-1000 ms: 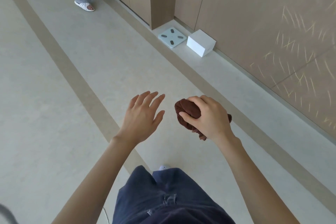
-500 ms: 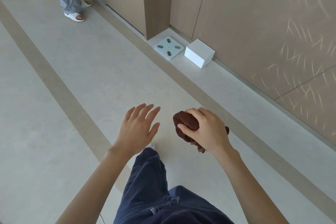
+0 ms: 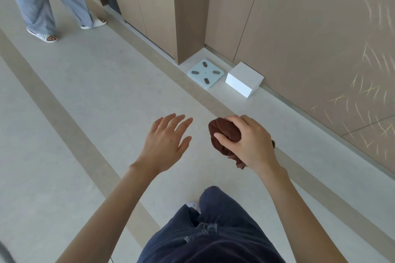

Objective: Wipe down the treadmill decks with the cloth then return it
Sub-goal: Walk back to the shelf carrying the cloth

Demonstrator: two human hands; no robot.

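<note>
My right hand [image 3: 248, 143] grips a bunched dark brown cloth [image 3: 224, 132] in front of me, above the pale floor. A tail of the cloth hangs below my wrist. My left hand [image 3: 165, 143] is held out beside it, palm down, fingers straight and spread, holding nothing. A small gap separates the two hands. No treadmill is in view.
A pale blue bathroom scale [image 3: 205, 73] and a white box [image 3: 244, 79] lie on the floor by the wooden wall [image 3: 310, 38]. A wooden cabinet [image 3: 166, 6] stands beyond them. Another person's legs in sandals [image 3: 44, 6] stand at the far left. My own legs [image 3: 213, 230] are below.
The view has advanced along the corridor: scale, box and cabinet are nearer and the other person's legs larger. Both hands keep the same pose, with the cloth still gripped.
</note>
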